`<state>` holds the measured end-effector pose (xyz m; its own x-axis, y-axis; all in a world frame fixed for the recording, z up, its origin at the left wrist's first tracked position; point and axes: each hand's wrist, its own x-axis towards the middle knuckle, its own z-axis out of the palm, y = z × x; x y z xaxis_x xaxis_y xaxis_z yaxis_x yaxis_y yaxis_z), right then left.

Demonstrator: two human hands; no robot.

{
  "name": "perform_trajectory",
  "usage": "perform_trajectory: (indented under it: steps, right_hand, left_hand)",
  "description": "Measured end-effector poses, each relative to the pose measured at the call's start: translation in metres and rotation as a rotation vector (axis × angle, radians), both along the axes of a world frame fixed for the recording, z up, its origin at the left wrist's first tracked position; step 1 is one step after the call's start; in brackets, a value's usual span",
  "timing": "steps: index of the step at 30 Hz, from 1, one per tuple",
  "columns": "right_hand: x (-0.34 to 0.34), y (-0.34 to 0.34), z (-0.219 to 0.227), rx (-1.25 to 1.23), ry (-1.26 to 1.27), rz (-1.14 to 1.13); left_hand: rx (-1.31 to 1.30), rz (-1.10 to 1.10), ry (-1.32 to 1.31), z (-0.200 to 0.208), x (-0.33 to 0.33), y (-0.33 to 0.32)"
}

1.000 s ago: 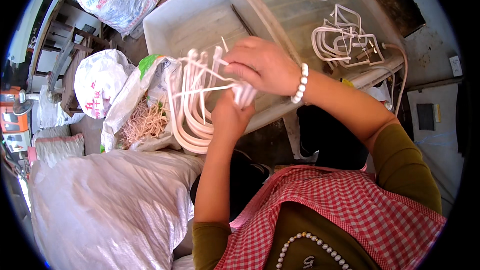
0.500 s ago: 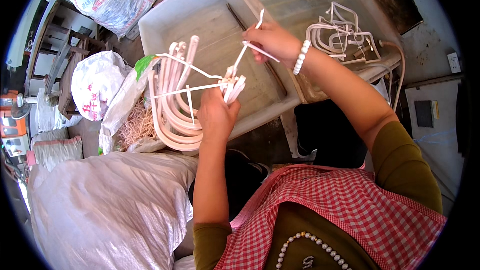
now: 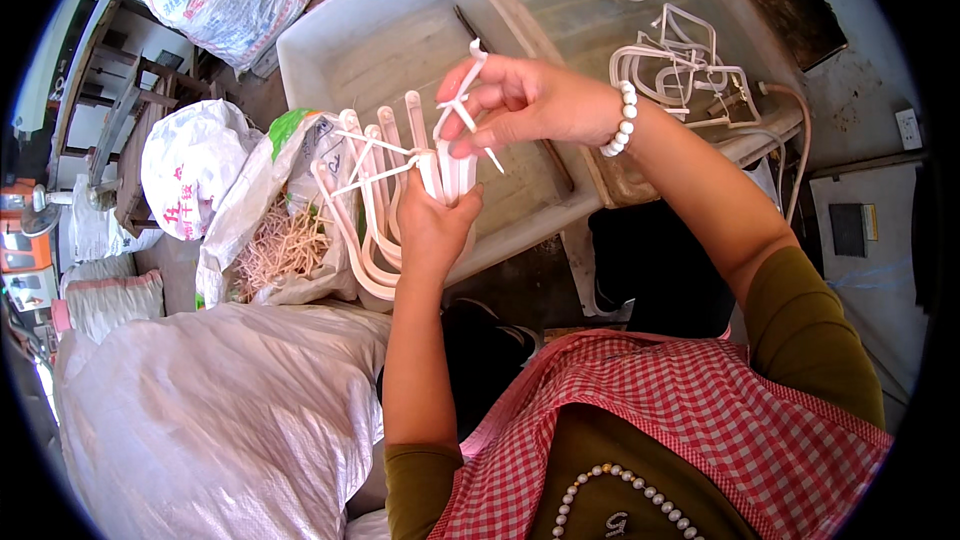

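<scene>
My left hand (image 3: 435,230) is closed round the ends of several pale pink, U-shaped moulded plastic pieces (image 3: 378,250). Their curved ends hang to the left of that hand, over the near edge of a white tub. Thin plastic runners (image 3: 375,176) branch off the pieces to the left. Just above, my right hand (image 3: 545,105) has its thumb and bent fingers at a thin branched plastic runner (image 3: 458,103), which crosses in front of the fingertips. The lower end of this runner lies close to the gripped ends; whether it is joined to them is hard to see.
The deep white tub (image 3: 390,40) holds a long thin rod. Moulded plastic frames (image 3: 685,75) lie on the surface at right. An open sack of pinkish plastic scraps (image 3: 280,250) stands left of my hands, with a large pale sack (image 3: 220,400) nearer me.
My right hand has moved down and left to my left hand, its fingers loosening from a tighter grip. The U-shaped pieces have turned and look narrower.
</scene>
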<state>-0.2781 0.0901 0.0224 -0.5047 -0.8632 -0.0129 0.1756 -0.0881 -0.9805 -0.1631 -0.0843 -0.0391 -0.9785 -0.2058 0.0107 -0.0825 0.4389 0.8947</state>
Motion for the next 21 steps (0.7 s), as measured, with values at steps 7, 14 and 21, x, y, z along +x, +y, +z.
perform_trajectory:
  steps: [7, 14, 21]
  right_hand:
    - [-0.002, 0.008, 0.008, -0.047, -0.055, 0.093]
    - [-0.006, 0.004, 0.009, 0.221, 0.200, -0.110]
    - [-0.012, -0.012, -0.024, 0.026, 0.964, -0.608]
  left_hand:
    - [0.147, -0.066, -0.108, 0.001, 0.000, -0.004]
    - [0.092, -0.096, -0.067, 0.003, 0.003, 0.004]
    - [-0.117, -0.141, -0.106, 0.005, 0.006, 0.015]
